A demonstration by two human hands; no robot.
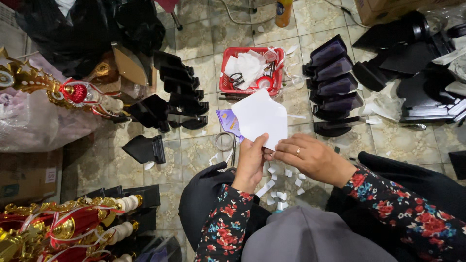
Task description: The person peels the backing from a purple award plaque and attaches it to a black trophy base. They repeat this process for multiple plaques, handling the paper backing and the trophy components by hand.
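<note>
Hands: left hand [251,160] and right hand [310,157] both pinch white sheet [261,116] at its near edge | Sheet: extends away over floor [194,150], toward red basket [250,70] | Nearer: both alike

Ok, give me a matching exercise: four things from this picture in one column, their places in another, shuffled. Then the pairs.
Things:
1. white sheet
2. red basket
3. paper scraps
4. tape ring

Places:
A. on the floor tiles, above the sheet, with scissors inside
B. held by the left hand and right hand
C. on the floor just left of the left hand
D. scattered below the two hands

Pairs: 1-B, 2-A, 3-D, 4-C
</note>
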